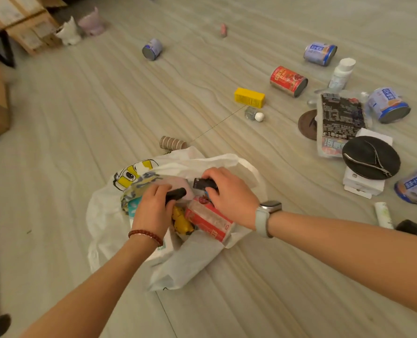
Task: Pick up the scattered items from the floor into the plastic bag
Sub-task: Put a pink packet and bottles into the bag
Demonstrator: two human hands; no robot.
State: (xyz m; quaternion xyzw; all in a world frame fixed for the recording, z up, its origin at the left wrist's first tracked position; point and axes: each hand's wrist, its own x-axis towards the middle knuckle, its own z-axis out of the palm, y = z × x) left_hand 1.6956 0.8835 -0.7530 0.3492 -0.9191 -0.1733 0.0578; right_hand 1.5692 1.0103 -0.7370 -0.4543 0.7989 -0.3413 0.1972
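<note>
A white plastic bag (pixel 100 215) lies open on the floor in front of me. Inside it I see a red carton (pixel 207 219), a yellow item (pixel 182 222) and a patterned packet (pixel 139 184). My left hand (pixel 151 208) grips a black cylindrical object (pixel 177 193) over the bag's mouth. My right hand (pixel 229 193), with a watch on the wrist, holds a second small black object (pixel 203 182) just above the red carton. Scattered on the floor are a yellow box (pixel 249 97), a red can (pixel 288 80) and several blue-labelled cans, one at the far right (pixel 387 104).
To the right lie a dark snack packet (pixel 340 118), a black dish (pixel 370 157) on white boxes, a white bottle (pixel 342 73) and a white tube (pixel 383 214). A brown roll (pixel 172 142) sits behind the bag. Cardboard boxes (pixel 24 23) and two small vases (pixel 80 29) stand far left.
</note>
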